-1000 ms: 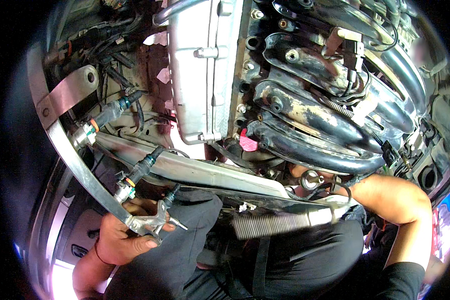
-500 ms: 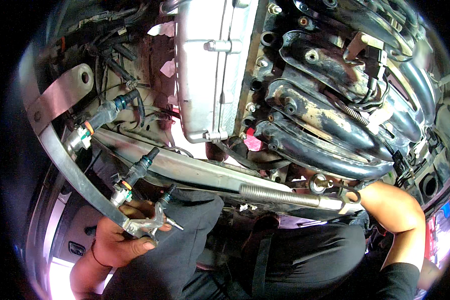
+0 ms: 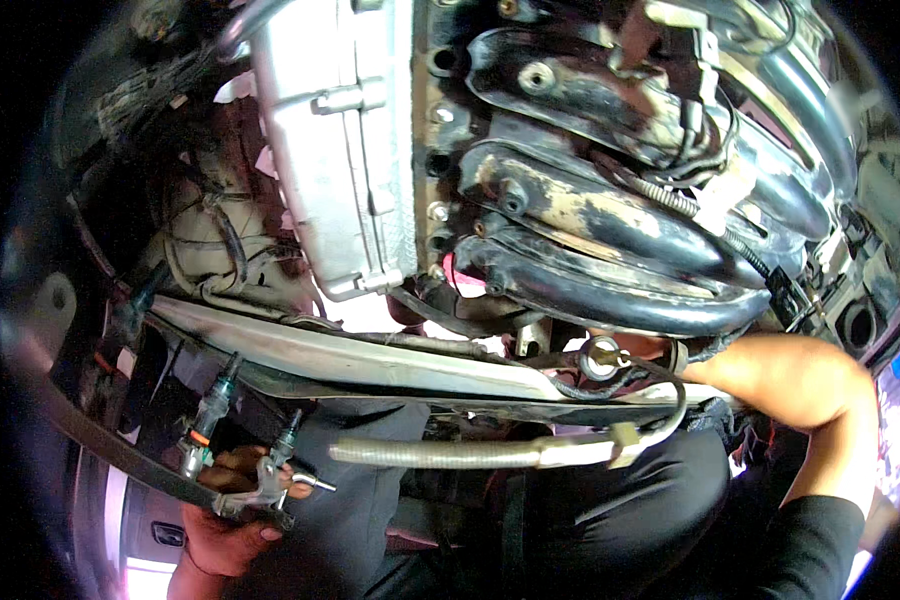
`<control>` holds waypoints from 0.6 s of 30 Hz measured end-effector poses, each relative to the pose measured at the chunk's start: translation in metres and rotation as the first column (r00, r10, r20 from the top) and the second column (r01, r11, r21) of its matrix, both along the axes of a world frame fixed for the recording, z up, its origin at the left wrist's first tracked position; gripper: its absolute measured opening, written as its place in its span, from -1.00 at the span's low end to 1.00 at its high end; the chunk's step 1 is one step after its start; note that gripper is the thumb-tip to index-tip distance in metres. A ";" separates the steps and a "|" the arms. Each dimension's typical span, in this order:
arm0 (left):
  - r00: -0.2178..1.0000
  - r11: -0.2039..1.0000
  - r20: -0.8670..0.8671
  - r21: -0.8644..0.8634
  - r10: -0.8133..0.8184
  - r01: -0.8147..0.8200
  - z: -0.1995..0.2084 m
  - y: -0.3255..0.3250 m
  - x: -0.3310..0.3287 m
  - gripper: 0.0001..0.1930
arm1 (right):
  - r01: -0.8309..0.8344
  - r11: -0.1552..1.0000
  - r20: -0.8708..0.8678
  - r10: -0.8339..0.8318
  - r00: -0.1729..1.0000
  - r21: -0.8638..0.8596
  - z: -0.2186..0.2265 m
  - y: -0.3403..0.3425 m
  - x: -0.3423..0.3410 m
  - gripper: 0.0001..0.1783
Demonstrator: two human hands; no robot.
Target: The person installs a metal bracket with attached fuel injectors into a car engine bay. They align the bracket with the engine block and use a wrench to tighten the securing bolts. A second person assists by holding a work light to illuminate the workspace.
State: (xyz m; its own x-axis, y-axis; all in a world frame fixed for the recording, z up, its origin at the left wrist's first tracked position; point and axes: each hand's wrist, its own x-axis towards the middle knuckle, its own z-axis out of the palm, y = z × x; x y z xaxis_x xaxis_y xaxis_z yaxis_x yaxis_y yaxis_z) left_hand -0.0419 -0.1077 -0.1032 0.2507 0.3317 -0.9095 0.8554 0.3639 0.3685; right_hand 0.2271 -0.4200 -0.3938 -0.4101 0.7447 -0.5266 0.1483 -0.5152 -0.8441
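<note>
At lower left, my left hand (image 3: pixel 232 535) is closed around the end of a metal fuel rail (image 3: pixel 135 455). Several fuel injectors stick up from this rail, one (image 3: pixel 215 405) close to my fingers. A small metal nozzle points right from the rail's end. My right forearm (image 3: pixel 785 385) reaches in from the right, below the black intake manifold (image 3: pixel 610 290). The right hand's fingers are hidden among the parts there. Just left of that wrist is a round metal fitting (image 3: pixel 601 357). A hose with a ribbed sleeve (image 3: pixel 450 453) hangs over my legs, its free end pointing left.
A silver valve cover (image 3: pixel 340 180) stands left of the manifold. The pale front body edge (image 3: pixel 370 362) runs between the engine and my legs. A wiring harness in corrugated tubing (image 3: pixel 670 197) crosses the manifold. Cables and hoses (image 3: pixel 225 240) lie at far left.
The view has shifted, so the engine appears further left. My left hand and the fuel rail are lower and further left. The ribbed hose has dropped and swung left. My right arm stays under the manifold.
</note>
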 end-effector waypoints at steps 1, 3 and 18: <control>0.997 0.997 0.013 0.006 -0.075 0.075 -0.001 0.004 -0.002 -0.41 | 0.016 1.000 -0.001 -0.016 1.000 -0.006 -0.004 0.002 0.003 -0.61; 0.992 0.992 -0.021 0.033 -0.121 0.121 0.003 0.005 0.000 -0.37 | 0.028 1.000 -0.004 -0.028 1.000 0.004 0.002 -0.006 0.000 -0.61; 0.971 0.971 -0.019 -0.023 -0.238 0.237 -0.002 0.007 0.019 -0.45 | 0.043 0.999 0.010 -0.043 0.999 0.004 -0.002 -0.022 0.008 -0.62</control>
State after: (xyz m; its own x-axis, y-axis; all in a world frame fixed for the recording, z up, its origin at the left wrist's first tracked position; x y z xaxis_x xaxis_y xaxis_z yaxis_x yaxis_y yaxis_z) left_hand -0.0226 -0.1011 -0.1053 0.3000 0.2460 -0.9217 0.9261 0.1566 0.3433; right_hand 0.2352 -0.4421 -0.3960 -0.3727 0.7635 -0.5274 0.1348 -0.5178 -0.8448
